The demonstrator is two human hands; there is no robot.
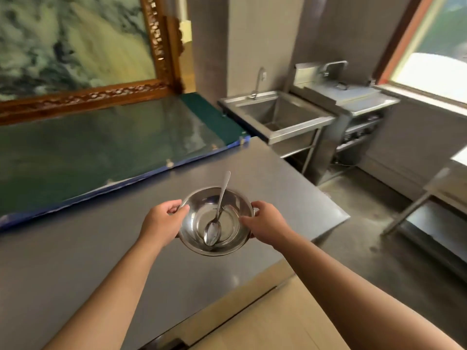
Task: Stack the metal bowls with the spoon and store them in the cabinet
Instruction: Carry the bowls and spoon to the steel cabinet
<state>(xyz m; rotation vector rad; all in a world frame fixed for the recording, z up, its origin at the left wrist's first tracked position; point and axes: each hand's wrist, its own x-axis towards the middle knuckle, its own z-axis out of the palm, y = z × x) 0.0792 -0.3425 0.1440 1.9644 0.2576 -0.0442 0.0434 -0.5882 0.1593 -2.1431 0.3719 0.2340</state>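
1. Metal bowls [199,231]: shiny steel, seen from above, held over the near-right part of the grey steel counter [75,261]. A second rim peeks out at the right edge, so it reads as a nested stack; exact count can't be told.
2. Spoon [217,215]: inside the top bowl, scoop end down at the near side of the bowl floor, handle leaning on the far rim and sticking out past it toward the far side.
3. Left hand [161,223]: grips the left rim of the bowls, thumb over the rim edge, fingers curled under and around the outside.
4. Right hand [267,223]: grips the right rim, thumb tip just inside the rim, other fingers wrapped around the outer wall. Both bare forearms reach in from the near edge.
5. Whether the bowls touch the counter or sit just above it: can't tell.
6. Far left on the counter: a large green-toned panel [101,147] with a blue edge lying flat, and a carved wooden frame [161,46] propped behind it.
7. Far right: steel sink [283,114] with a faucet, then a steel stove unit [358,109] beside it, under a bright window [434,72].
8. Near right: light wooden surface [278,319] below the counter edge; grey floor further right.
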